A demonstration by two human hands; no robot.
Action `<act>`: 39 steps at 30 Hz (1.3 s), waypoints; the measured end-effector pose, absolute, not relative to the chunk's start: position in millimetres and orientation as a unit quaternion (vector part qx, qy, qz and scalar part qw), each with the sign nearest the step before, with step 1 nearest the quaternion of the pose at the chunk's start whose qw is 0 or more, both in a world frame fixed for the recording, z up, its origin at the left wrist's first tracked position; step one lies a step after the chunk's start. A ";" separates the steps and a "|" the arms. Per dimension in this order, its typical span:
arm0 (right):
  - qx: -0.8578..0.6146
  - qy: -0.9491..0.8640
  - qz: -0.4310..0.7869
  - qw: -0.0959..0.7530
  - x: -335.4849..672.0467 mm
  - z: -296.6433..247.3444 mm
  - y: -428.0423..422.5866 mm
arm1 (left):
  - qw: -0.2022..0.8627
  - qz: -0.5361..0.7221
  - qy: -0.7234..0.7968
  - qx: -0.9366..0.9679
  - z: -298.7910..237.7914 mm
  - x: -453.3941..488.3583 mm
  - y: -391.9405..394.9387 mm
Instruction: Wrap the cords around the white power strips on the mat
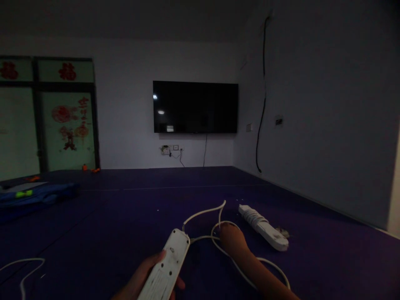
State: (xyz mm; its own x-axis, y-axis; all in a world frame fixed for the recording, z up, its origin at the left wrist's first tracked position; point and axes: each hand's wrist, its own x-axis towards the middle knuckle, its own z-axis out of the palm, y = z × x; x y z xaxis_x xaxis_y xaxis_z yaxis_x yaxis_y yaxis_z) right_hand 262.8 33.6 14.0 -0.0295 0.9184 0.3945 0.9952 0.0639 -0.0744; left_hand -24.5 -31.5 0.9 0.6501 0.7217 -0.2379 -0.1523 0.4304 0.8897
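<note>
Purple covers the broad surface (125,225) before you, and your work sits at its near side. Next in size comes the white power strip (168,262), screw-dotted face up, in your left hand (142,273): thumb across one edge, fingers underneath. Hold it that firmly, so a tug on the cord shouldn't twist it. To the right lies a second strip (271,235), cord wound round its far end; best leave it well apart from your loops. Your right hand (231,237) is at the held strip's white cord (203,237), fingertips hidden, so I cannot tell whether they pinch it or how tightly. Feed that cord gently, easing the sharp bend above your knuckles. Mind the slack passing beside your right forearm; it could snag. Smallest are pale specks (240,199), harmless, I'd judge.
</note>
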 end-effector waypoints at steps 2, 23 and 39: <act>-0.671 -0.708 -0.136 0.174 261.4 18.8 28.5 | 0.786 0.280 0.309 0.456 1.3 -23.5 -33.9; -0.440 -0.701 -0.412 0.382 244.8 22.3 9.6 | 0.814 0.261 0.263 0.448 -5.4 -29.3 -29.6; -0.321 -0.843 -0.350 0.252 187.9 12.8 -34.9 | 0.755 0.451 0.300 0.370 16.9 -22.8 -37.0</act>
